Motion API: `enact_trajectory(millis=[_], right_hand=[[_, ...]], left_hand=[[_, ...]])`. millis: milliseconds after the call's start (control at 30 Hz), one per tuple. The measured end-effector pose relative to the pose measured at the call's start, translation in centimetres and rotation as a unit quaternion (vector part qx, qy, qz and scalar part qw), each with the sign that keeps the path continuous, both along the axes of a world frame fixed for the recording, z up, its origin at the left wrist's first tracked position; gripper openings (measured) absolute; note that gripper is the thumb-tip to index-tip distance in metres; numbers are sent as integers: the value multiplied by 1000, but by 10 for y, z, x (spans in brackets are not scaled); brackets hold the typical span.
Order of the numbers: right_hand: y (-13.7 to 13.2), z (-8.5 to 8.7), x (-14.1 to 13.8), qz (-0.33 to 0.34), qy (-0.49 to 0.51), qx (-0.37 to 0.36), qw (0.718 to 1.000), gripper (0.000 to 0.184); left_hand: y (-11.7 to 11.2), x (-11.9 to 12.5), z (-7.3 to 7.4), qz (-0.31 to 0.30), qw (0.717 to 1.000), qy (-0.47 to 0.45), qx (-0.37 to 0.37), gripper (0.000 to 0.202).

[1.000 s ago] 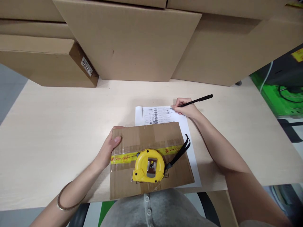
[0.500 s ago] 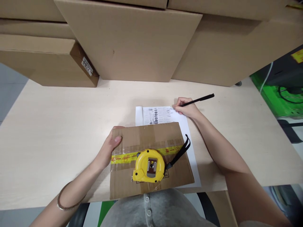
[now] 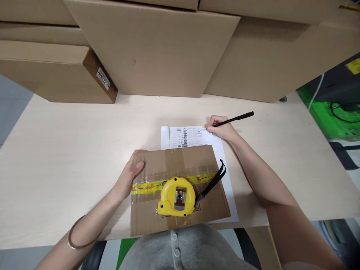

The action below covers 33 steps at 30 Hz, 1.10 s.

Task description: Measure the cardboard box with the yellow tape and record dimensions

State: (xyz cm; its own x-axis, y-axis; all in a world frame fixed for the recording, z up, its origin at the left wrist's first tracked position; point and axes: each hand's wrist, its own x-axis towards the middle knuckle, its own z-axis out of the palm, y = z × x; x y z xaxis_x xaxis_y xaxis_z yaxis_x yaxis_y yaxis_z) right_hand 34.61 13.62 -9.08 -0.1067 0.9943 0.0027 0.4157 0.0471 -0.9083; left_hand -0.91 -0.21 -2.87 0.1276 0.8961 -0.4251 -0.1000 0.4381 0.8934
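Note:
A small taped cardboard box (image 3: 174,165) lies near the table's front edge, with a yellow tape measure (image 3: 176,197) resting on top, its black strap trailing right. My left hand (image 3: 128,178) grips the box's left side, thumb on its top. Under the box lies a white sheet of paper (image 3: 194,135) with printed and handwritten marks. My right hand (image 3: 222,128) is closed on a black pen (image 3: 234,119), whose tip touches the paper's upper right part.
Large cardboard boxes (image 3: 157,48) are stacked along the back of the pale wooden table (image 3: 70,150), one on the left bearing a white label (image 3: 102,78). Green equipment and cables (image 3: 334,112) stand beyond the table's right edge.
The pen and my right hand have shifted only very slightly on the paper. My left hand, the box and the tape measure stay where they were.

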Motion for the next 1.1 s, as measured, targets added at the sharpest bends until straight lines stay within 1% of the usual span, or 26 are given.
enact_trajectory(millis=[167,300,533,633,700,767,867,967,1033,1100], right_hand=[[0,0,0,7,-5,-7,1000,28],[0,2,0,14,-9,-13,1000,29],[0,1,-1,6,-19,0,1000,29],[2,1,-2,17,-38,3,999,29],[2,4,-2,29,-58,1,998,30],[-1,12,-2,37,-87,-2,995,34],[-15,29,0,44,-155,-4,987,42],[-40,44,-3,61,-254,-4,965,51],[-58,47,-8,78,-314,3,946,46],[-72,46,-14,97,-359,10,928,35]], left_hand=[[-2,2,3,12,1000,4,0,41],[-3,4,5,10,1000,9,6,41],[-2,3,3,20,1000,12,9,42],[-1,3,3,18,1000,5,7,42],[-1,3,3,20,1000,0,3,42],[0,4,4,23,1000,-3,0,44],[-1,5,5,30,1000,-1,5,44],[-1,6,5,30,999,-1,9,42],[-2,6,5,29,999,-10,11,42],[-2,5,4,22,999,-13,21,40]])
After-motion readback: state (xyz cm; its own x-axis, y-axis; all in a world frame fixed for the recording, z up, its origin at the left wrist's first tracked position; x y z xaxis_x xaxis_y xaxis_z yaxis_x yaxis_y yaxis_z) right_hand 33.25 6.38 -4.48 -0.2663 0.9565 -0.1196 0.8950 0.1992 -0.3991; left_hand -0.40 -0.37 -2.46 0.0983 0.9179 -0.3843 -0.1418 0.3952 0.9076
